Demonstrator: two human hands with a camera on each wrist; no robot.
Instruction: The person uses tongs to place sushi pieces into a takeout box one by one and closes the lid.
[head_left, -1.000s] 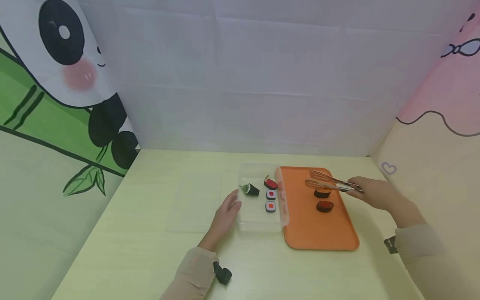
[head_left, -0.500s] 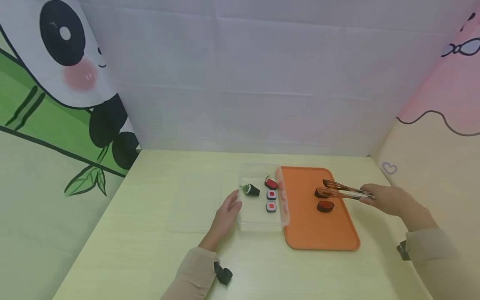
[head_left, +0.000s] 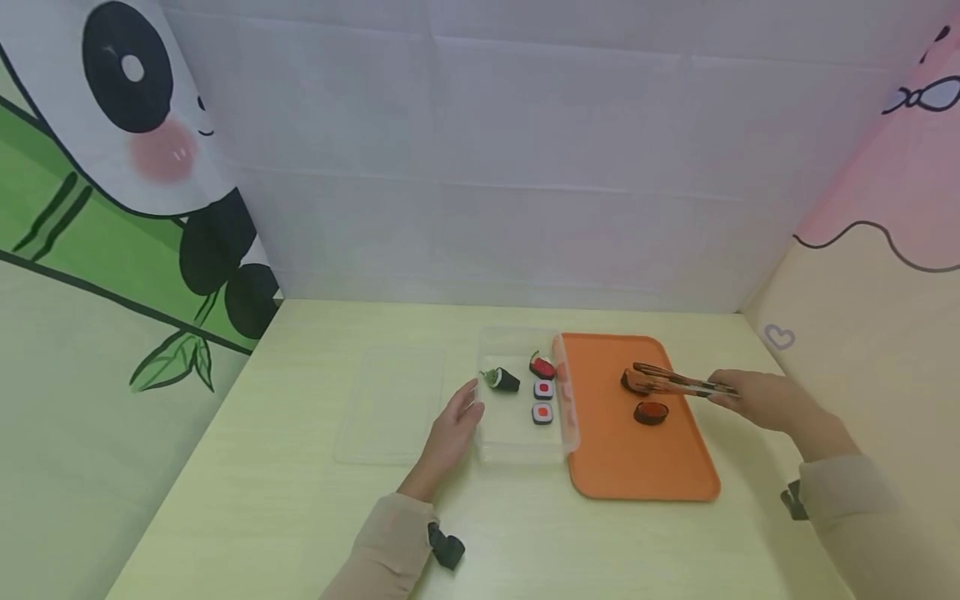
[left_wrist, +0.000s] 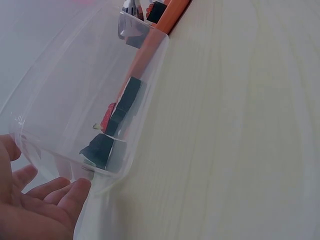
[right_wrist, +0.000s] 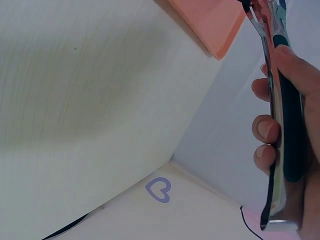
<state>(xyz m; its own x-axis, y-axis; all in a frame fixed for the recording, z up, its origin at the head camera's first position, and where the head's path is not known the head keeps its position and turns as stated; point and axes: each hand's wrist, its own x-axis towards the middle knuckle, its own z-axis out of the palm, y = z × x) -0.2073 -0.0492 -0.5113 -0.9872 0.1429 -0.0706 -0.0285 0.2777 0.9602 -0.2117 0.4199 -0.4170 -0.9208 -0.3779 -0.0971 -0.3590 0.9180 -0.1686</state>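
Note:
My right hand (head_left: 757, 400) grips a pair of metal tongs (right_wrist: 287, 115) with dark handle grips, fingers and thumb wrapped round them. The tongs' tips meet a toy sushi piece (head_left: 630, 382) with a dark wrap and orange top on the orange tray (head_left: 630, 462); whether they pinch it firmly I cannot tell. Just below lies another, red-topped sushi piece (head_left: 651, 412). My left hand (head_left: 450, 429) touches the left side of a clear plastic box (head_left: 517, 454) with extended fingers. Inside the box are a hand roll (head_left: 504, 380), a red-topped sushi (head_left: 542, 367) and two small rolls (head_left: 542, 413).
A clear flat lid (head_left: 390, 404) lies on the pale wooden table (head_left: 247, 500), left of the box. The box's right edge overlaps the tray's left side. Printed walls (head_left: 480, 167) enclose the back and both sides.
My right hand drew the tongs back to the right, then forward a little. Their arms have come closer together at the upper sushi piece, which has shifted slightly left. My left hand stays put.

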